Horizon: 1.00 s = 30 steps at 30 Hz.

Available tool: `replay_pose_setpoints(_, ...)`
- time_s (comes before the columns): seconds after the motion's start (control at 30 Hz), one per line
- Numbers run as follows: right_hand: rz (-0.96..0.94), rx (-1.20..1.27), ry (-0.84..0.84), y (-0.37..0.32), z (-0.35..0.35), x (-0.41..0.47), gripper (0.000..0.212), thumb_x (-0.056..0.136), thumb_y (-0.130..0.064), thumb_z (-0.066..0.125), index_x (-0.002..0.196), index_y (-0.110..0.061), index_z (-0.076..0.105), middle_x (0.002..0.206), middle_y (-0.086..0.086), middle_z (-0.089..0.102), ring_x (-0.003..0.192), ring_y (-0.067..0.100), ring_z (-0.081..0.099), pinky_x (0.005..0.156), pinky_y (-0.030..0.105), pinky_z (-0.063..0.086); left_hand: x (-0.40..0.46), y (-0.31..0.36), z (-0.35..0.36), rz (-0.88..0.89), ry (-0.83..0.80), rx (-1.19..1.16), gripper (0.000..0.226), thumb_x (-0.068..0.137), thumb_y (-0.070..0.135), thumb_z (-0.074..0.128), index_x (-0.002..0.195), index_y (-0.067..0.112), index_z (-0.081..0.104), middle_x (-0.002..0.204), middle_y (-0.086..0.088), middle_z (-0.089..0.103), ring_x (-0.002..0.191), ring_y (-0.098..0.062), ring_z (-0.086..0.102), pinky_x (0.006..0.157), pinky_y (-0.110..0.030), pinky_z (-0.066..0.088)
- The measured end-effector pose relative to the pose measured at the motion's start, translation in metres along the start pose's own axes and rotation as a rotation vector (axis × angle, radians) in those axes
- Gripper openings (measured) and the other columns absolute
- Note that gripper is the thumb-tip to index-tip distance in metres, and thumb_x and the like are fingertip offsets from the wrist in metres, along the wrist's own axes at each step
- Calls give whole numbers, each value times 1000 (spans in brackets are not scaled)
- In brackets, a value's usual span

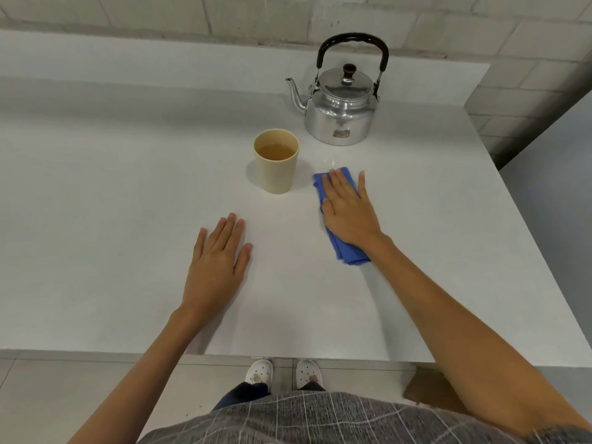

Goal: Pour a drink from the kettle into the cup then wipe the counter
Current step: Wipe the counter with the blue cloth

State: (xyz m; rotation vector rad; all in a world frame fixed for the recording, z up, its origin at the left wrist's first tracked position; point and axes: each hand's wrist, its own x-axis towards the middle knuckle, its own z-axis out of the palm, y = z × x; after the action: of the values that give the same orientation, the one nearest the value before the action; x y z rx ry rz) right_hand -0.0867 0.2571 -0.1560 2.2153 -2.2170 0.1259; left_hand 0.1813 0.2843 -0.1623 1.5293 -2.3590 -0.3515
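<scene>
A shiny metal kettle (339, 107) with a black handle stands upright at the back right of the white counter (112, 187), spout pointing left. In front of it to the left stands a beige cup (277, 169) holding brownish drink. My right hand (347, 209) lies flat, fingers spread, pressing on a folded blue cloth (347, 249) to the right of the cup. The cloth shows beyond my fingertips and under my wrist. My left hand (217, 267) rests palm down on the counter, fingers apart, holding nothing, nearer the front edge.
A raised ledge runs along the back of the counter under a pale brick wall (480, 33). The counter's right edge drops off beside a grey surface. The front edge is close to my body, with my white shoes (283, 373) on the tiled floor below.
</scene>
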Motion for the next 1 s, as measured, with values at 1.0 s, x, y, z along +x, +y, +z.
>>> replay_pose_setpoints(1.0,91,156,1,-94,-3,-40,55,100,-24,24,147,0,8,159,16,8,147,25,0,120,40,-2,0,-3,-2,10,-37,-15,53,99,36,28,147,14,22,157,-5,20,145,-18,13,120,-39,3)
